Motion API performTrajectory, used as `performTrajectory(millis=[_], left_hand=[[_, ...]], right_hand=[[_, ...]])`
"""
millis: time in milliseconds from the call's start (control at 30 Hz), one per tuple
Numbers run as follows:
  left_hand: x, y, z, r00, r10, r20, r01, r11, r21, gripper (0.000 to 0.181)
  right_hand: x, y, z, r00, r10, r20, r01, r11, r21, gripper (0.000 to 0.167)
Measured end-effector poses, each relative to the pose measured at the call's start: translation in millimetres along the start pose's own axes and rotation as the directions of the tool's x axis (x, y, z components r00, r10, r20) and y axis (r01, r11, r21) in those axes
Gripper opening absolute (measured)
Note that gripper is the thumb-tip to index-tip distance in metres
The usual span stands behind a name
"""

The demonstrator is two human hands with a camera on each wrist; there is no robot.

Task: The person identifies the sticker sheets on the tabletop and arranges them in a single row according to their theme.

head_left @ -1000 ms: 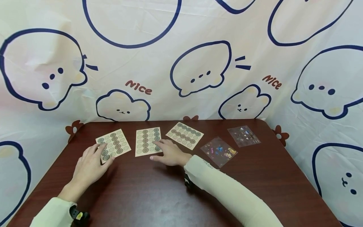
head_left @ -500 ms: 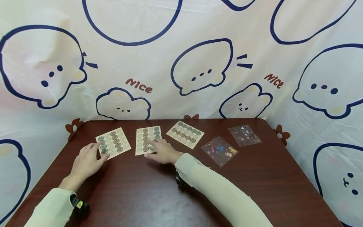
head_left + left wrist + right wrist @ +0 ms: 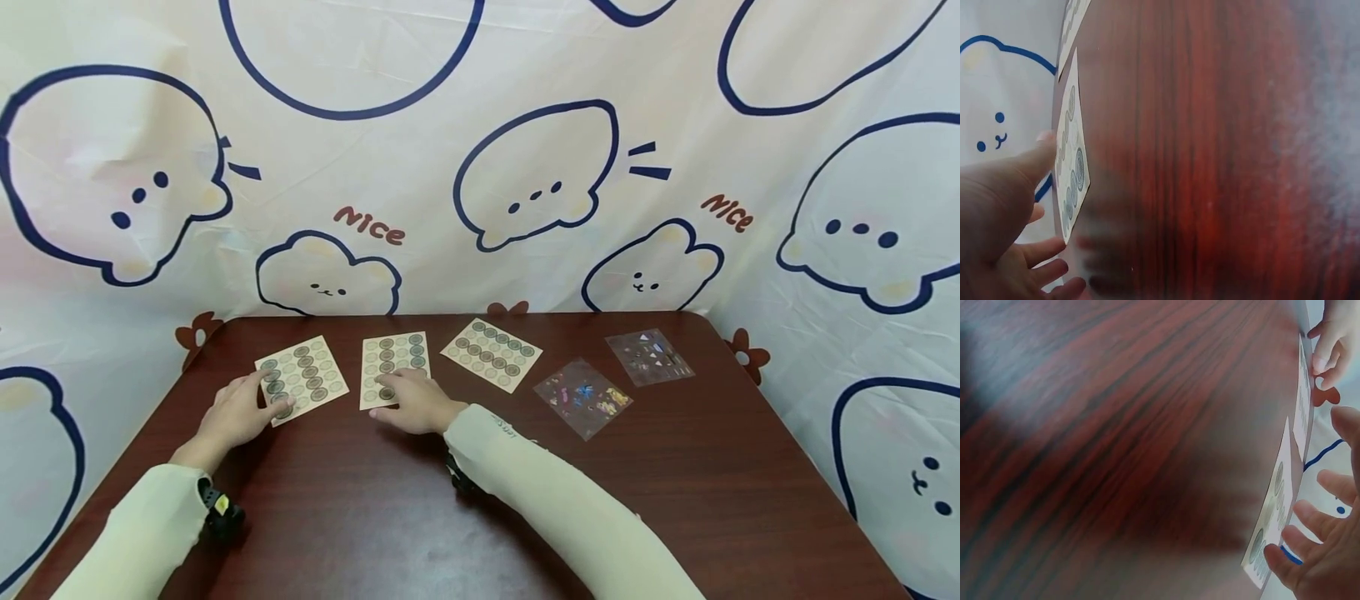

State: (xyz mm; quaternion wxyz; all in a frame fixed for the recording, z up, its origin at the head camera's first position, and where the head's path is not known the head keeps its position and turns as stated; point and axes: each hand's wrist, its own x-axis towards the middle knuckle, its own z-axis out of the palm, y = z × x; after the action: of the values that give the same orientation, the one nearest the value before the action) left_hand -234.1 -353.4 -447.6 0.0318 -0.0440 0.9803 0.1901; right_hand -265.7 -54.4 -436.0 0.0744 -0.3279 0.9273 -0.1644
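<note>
In the head view, a cream sheet [image 3: 311,375] printed with rows of round coin-like stickers lies at the left. My left hand [image 3: 234,414] is at its near-left edge, thumb and fingers spread over that corner; whether they touch the paper I cannot tell. A second sheet [image 3: 372,350] of the same kind lies in the middle, partly covered by my right hand [image 3: 415,402]. Loose, spread fingers of the right hand also show beside a sheet [image 3: 1270,519] in the right wrist view. Neither hand visibly pinches anything.
A third coin-patterned sheet [image 3: 491,354] lies right of the middle one. Two clear sheets follow: one with colourful stickers [image 3: 583,400], another with small white and dark shapes [image 3: 651,358]. The brown table [image 3: 525,533] meets a printed cloth [image 3: 420,167] at its back.
My right hand has moved left across the middle sheet, uncovering its right side. The left hand has shifted only slightly at the left sheet. The sheets look unmoved.
</note>
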Motion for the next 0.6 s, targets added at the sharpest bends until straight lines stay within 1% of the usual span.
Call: performTrajectory(millis=[100, 200, 400, 500, 600], left_hand=[[2.0, -1.2, 0.9, 1.000, 0.005, 0.015, -0.005, 1.000, 0.001, 0.088], [1.2, -2.9, 1.6, 0.999, 0.011, 0.032, -0.011, 1.000, 0.002, 0.089], [1.4, -6.6, -0.7, 0.997, 0.018, 0.080, -0.017, 1.000, -0.003, 0.086], [0.9, -9.6, -3.4, 0.994, 0.054, 0.099, -0.052, 0.998, -0.022, 0.085], [-1.6, -14.4, -6.4, 0.986, 0.122, 0.111, -0.116, 0.992, -0.059, 0.083]], right_hand=[[2.8, -4, -1, 0.999, -0.034, -0.006, 0.034, 0.999, -0.014, 0.060], [5.2, -10, 1, 0.999, -0.052, -0.012, 0.052, 0.999, -0.005, 0.059], [6.4, -18, 10, 0.999, -0.048, 0.013, 0.048, 0.999, 0.011, 0.059], [7.1, -22, 14, 0.999, -0.043, 0.014, 0.043, 0.999, 0.001, 0.060], [8.5, -25, 17, 0.999, -0.046, 0.018, 0.047, 0.999, -0.010, 0.061]])
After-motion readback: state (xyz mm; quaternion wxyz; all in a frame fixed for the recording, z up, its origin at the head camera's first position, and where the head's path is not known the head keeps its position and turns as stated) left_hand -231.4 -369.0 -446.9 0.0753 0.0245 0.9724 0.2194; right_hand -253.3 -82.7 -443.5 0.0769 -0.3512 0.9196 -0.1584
